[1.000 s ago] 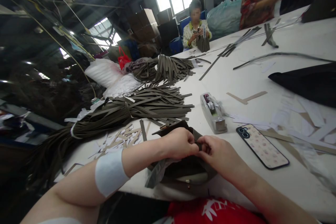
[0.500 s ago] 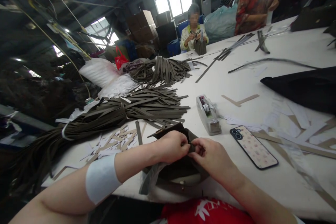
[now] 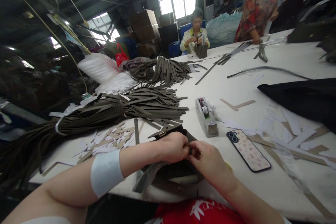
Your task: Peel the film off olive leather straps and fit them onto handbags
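A dark olive bag [image 3: 173, 178] stands open at the table's front edge, with clear plastic [image 3: 147, 178] by its left side. Over its opening, my left hand [image 3: 174, 147] is closed, fingertips pinching a small dark piece of the bag. My right hand [image 3: 207, 155] meets it from the right, thumb and fingers closed on the same dark part. What exactly lies between the fingertips is mostly hidden. The bag's flap with a metal clasp [image 3: 163, 132] shows behind my left hand.
Beyond the hands stands a tape dispenser [image 3: 207, 119], with a phone [image 3: 249, 150] to its right. Bundled dark strips [image 3: 136, 103] and paper scraps [image 3: 112, 140] lie left. Black fabric [image 3: 301, 96] lies right. Two people work across the white table [image 3: 210, 87].
The view has shifted slightly. Both my hands stay together at the bag's opening. Across the table, the person in the patterned top has lowered a hand to the strips.
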Action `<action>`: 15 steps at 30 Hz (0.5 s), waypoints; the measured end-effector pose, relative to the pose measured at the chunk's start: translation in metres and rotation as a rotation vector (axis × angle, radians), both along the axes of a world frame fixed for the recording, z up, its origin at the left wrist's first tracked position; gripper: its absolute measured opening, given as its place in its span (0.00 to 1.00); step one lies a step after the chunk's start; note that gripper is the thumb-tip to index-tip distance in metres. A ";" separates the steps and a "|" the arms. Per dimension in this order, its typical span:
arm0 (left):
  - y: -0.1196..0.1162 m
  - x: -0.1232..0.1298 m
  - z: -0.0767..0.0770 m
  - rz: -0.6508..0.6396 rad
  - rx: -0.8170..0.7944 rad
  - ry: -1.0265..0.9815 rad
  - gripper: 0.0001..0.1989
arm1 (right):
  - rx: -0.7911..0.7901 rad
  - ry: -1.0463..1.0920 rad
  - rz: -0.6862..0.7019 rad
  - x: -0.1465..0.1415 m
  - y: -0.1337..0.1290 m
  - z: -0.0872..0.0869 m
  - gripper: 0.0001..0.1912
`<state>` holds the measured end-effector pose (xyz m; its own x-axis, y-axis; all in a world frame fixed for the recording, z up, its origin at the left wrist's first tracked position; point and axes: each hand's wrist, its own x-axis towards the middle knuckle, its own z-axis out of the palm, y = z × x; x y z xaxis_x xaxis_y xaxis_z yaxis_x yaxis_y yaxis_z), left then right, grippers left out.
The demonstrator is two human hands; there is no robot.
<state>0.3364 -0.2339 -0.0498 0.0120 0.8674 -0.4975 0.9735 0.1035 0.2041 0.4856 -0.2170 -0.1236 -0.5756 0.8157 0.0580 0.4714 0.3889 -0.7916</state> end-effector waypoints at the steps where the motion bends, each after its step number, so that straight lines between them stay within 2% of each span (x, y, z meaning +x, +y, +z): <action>1: -0.003 0.000 -0.002 -0.004 0.036 -0.012 0.10 | 0.013 0.004 -0.010 0.000 0.000 -0.002 0.04; 4: -0.014 0.000 -0.010 -0.016 0.218 -0.021 0.13 | -0.028 0.080 -0.017 0.001 0.003 -0.006 0.06; 7: -0.023 0.000 -0.016 0.042 0.338 -0.017 0.11 | -0.126 0.202 0.003 0.003 0.007 -0.009 0.11; 9: -0.023 0.001 -0.017 0.076 0.356 -0.089 0.12 | -0.164 0.251 -0.005 0.003 0.010 -0.010 0.12; 13: -0.020 0.008 -0.015 0.047 0.333 -0.218 0.11 | -0.162 0.240 -0.053 0.004 0.005 -0.003 0.09; 15: -0.018 0.006 -0.024 0.052 0.320 -0.288 0.11 | -0.112 0.194 -0.048 0.002 0.002 0.000 0.04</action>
